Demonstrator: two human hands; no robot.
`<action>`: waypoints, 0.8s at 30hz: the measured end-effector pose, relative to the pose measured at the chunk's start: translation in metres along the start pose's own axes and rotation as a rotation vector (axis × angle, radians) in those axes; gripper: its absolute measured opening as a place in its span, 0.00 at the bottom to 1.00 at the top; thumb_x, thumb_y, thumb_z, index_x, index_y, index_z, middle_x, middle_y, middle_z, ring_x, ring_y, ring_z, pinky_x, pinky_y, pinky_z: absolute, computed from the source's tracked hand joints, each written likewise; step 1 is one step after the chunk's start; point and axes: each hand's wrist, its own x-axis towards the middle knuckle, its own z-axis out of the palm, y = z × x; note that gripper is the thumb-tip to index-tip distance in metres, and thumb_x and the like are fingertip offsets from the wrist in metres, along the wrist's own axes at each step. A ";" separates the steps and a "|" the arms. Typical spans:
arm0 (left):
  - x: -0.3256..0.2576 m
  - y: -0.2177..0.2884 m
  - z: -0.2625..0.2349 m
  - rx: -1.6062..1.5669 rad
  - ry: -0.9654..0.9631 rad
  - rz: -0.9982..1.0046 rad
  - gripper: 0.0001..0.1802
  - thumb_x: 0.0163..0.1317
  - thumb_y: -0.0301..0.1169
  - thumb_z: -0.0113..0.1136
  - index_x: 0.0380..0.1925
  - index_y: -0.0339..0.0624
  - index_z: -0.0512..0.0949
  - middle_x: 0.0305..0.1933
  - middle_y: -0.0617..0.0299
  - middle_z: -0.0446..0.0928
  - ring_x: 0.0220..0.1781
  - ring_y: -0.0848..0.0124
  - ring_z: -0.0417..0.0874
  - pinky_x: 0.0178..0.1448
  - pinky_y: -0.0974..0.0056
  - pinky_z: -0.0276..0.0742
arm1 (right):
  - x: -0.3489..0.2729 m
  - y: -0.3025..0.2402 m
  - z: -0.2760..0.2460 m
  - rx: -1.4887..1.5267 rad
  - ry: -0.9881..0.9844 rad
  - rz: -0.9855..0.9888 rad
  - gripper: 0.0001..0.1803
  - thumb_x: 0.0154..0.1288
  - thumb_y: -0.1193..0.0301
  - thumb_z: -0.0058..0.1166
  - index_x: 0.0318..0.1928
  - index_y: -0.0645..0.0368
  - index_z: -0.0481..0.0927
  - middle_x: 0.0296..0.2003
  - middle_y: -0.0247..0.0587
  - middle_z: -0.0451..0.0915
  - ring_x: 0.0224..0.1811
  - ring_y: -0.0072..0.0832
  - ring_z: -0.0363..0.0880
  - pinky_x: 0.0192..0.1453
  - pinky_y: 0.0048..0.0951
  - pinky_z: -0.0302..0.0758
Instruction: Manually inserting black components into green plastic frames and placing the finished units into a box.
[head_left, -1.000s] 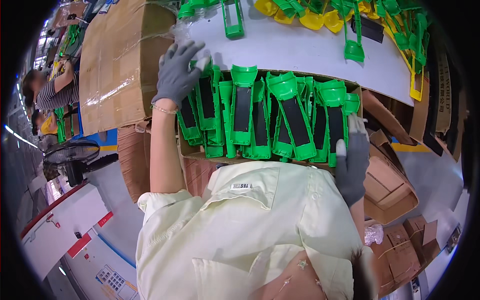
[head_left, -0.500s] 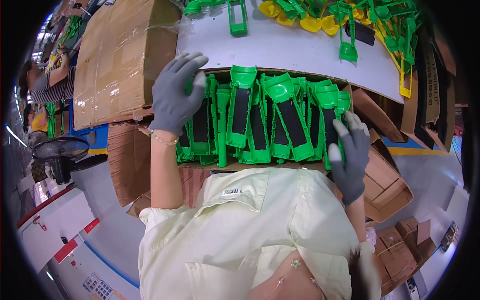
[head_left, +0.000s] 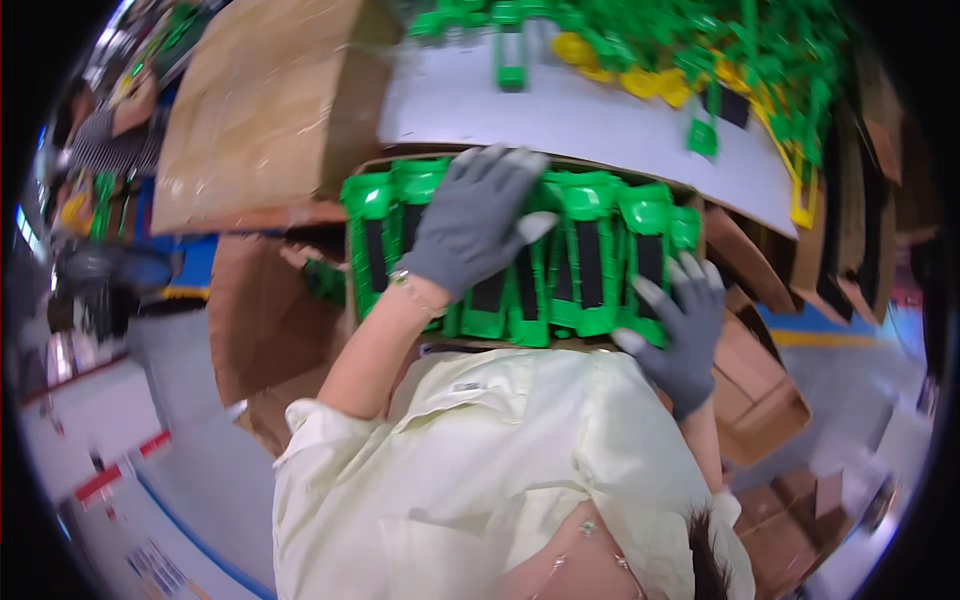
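Observation:
Several green plastic housings with black inset strips (head_left: 590,250) stand packed side by side in an open cardboard box (head_left: 705,215) in front of me. My left hand (head_left: 475,220), in a grey glove with pale fingertips, lies over the middle of the row, its fingers stretched and the thumb apart. It covers part of the housings beneath it. At the right end of the row, my right hand (head_left: 685,330), gloved the same way, rests by the last housings (head_left: 645,225) with its fingers spread. Neither hand is wrapped round a housing.
Behind the box is a white tabletop (head_left: 450,110) with heaps of green parts (head_left: 770,60) and yellow parts (head_left: 640,80). A large closed carton (head_left: 250,110) stands at the left. Another open carton (head_left: 760,390) is at the right. A person (head_left: 110,140) works at far left, near a black fan (head_left: 110,275).
My left hand has moved right from the left end of the row to its middle. The left housings now show, standing more evenly. My right hand has shifted slightly lower.

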 end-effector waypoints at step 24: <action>-0.187 -0.045 0.000 -1.020 0.769 -1.088 0.28 0.67 0.37 0.51 0.64 0.39 0.62 0.62 0.57 0.67 0.62 0.69 0.68 0.63 0.67 0.65 | 0.004 0.002 -0.013 0.199 0.367 0.139 0.15 0.54 0.71 0.54 0.44 0.60 0.80 0.43 0.40 0.75 0.49 0.34 0.72 0.55 0.34 0.66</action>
